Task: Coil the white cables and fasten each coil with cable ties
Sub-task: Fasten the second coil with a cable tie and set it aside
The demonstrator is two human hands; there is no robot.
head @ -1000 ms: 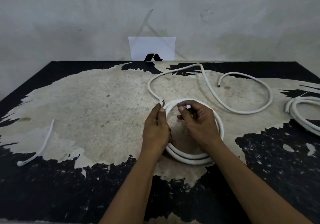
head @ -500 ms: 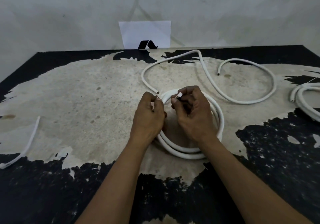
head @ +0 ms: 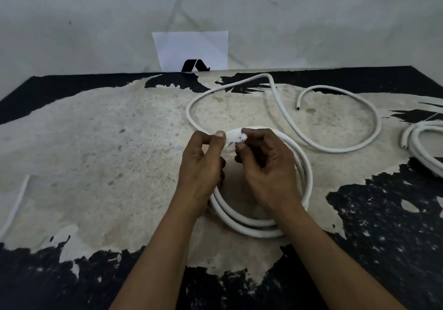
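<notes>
Left hand (head: 201, 165) has shifted on coil (head: 251, 228); right hand (head: 268, 168) pinches tie (head: 243, 137).

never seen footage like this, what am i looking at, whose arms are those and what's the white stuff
No machine here: a person wears a camera on the head, so the picture looks forward and down at their own arms. On the black table lies a white cable coil, its loose end trailing toward the wall. The left hand and right hand pinch a white cable tie at the coil's top. A second coil sits at the right edge, a thin white strip at the left.
</notes>
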